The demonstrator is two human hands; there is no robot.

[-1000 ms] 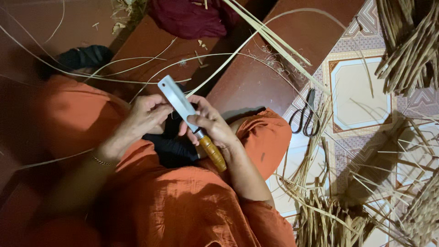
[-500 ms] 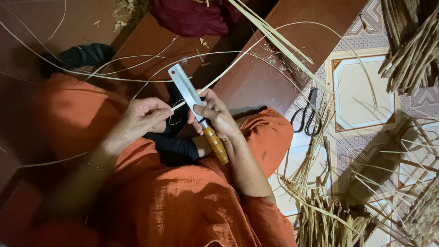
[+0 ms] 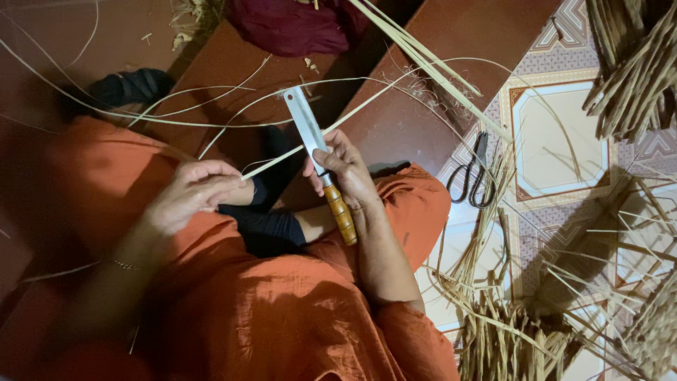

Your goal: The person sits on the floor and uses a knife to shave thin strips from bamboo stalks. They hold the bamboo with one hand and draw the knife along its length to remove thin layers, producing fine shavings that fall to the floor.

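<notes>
Left hand (image 3: 194, 194) pinches reed strip (image 3: 282, 161), right hand (image 3: 345, 169) grips knife (image 3: 319, 159); scissors (image 3: 474, 180) on tiles

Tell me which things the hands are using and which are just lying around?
In use:
knife in the right hand
thin cane strip pinched by the left hand

Lying about:
black scissors on the tiled floor
dark red cloth
cane bundles
</notes>
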